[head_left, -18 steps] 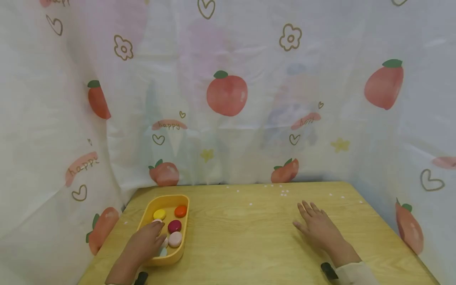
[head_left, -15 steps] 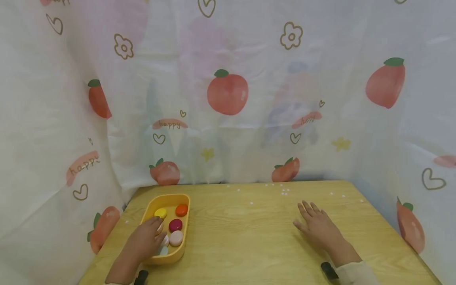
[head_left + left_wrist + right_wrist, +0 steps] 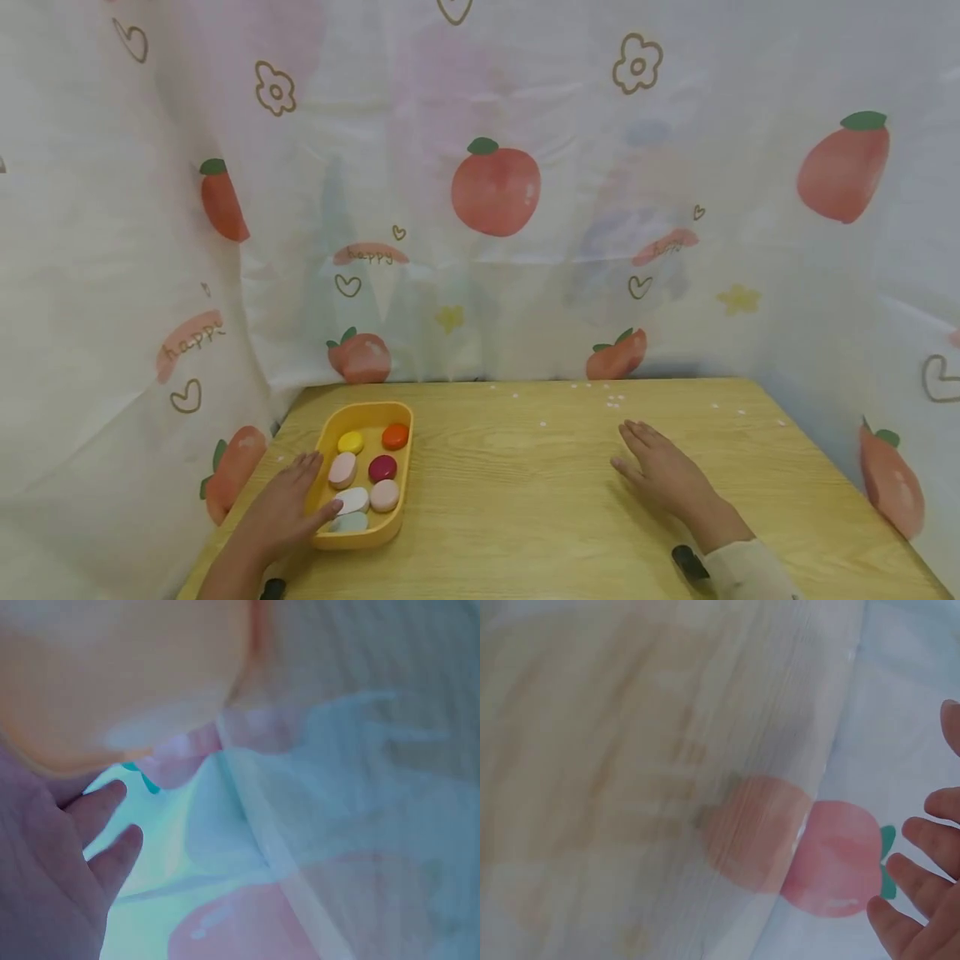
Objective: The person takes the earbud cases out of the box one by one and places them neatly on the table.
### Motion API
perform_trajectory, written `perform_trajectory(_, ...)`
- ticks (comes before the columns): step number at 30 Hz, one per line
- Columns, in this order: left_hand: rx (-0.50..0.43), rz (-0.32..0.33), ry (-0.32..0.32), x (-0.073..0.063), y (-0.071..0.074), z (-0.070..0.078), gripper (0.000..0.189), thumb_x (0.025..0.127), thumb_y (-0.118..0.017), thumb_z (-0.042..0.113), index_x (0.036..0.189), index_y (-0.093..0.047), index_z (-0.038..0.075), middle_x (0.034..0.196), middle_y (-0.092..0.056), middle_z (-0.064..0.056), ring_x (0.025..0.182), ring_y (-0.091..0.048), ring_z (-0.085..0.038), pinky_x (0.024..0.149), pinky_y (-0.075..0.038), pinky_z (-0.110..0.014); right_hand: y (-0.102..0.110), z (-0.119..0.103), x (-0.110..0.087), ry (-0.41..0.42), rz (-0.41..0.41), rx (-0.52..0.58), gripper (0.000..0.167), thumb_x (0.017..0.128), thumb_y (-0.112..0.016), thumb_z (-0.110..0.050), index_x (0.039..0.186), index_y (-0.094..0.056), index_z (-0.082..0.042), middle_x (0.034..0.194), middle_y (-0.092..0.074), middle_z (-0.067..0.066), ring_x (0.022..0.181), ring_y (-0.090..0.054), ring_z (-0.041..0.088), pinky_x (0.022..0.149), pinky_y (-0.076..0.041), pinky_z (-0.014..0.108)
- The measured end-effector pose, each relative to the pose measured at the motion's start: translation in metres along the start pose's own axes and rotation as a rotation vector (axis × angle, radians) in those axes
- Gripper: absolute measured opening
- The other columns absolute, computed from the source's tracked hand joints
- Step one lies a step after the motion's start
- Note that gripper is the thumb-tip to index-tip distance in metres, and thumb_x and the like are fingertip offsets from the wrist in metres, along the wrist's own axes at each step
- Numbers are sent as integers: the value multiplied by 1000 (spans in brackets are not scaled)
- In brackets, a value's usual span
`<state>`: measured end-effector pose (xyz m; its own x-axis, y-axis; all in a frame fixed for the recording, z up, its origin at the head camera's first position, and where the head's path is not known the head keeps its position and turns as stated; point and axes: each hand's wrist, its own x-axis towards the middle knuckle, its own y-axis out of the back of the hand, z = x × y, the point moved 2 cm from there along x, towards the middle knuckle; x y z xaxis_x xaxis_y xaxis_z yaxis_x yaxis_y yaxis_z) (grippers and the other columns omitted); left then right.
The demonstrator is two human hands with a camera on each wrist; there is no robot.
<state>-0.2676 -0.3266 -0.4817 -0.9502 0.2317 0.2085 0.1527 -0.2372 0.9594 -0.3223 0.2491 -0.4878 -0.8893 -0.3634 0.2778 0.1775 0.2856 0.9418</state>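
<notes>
My left hand [image 3: 281,508] lies along the left rim of a yellow tray [image 3: 367,542], fingers straight. Its thumb reaches over the rim beside a white oval piece [image 3: 352,500]. The tray holds several smooth pieces: yellow [image 3: 350,442], orange-red [image 3: 395,436], pink oval [image 3: 342,470], dark red [image 3: 382,468], pale pink [image 3: 385,496] and pale grey [image 3: 350,522]. In the left wrist view, the hand [image 3: 52,847] is beside the tray's outer wall [image 3: 127,675]. Over the table's right half, my right hand [image 3: 667,471] has straight fingers and holds nothing.
The wooden table [image 3: 502,492] has small white specks [image 3: 615,400] near its far edge. A white curtain [image 3: 555,317] printed with fruit and hearts closes in the back and both sides. Black straps [image 3: 688,562] show at the wrists.
The left hand has drawn back leftward from over the tray to its left rim, uncovering the pink and white oval pieces. The right hand has shifted slightly left. The head view has turned slightly.
</notes>
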Motion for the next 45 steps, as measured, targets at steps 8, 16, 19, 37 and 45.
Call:
perform_trajectory(8, -4, -8, -11, -8, -4, -3, 88, 92, -55, 56, 144, -35, -12, 151, -31, -27, 136, -33, -43, 106, -33, -57, -4, -2, 7, -18, -15, 43, 67, 99, -53, -44, 143, -42, 7, 147, -39, 26, 136, -30, 45, 107, -27, 60)
perform_trajectory(16, -52, -54, 31, 2, -11, -5, 92, 93, -51, 61, 149, -28, -8, 156, -24, -23, 139, -29, -40, 106, -31, -58, -8, -3, 18, -13, -34, 46, 68, 99, -52, -45, 143, -42, 7, 147, -38, 26, 136, -30, 45, 107, -27, 60)
perform_trajectory(19, -63, -39, 14, 10, -15, -5, 92, 92, -52, 61, 149, -27, -8, 156, -24, -22, 140, -28, -39, 107, -31, -57, -9, -5, 21, -6, -33, 55, 70, 99, -50, -47, 143, -42, 7, 148, -38, 25, 137, -30, 44, 107, -28, 59)
perform_trajectory(37, -40, -38, -7, 45, -28, 34, 101, 88, -50, 68, 148, -27, -10, 155, -24, -26, 141, -26, -39, 108, -31, -53, -13, -27, 42, 53, -45, 70, 68, 100, -51, -46, 142, -44, 7, 147, -41, 23, 136, -33, 43, 106, -31, 58)
perform_trajectory(45, -39, -44, -28, 55, -29, 39, 104, 88, -48, 71, 148, -25, -11, 155, -23, -27, 142, -23, -39, 109, -31, -53, -14, -34, 50, 66, -65, 89, 68, 100, -50, -47, 140, -46, 8, 145, -43, 23, 136, -34, 42, 107, -30, 56)
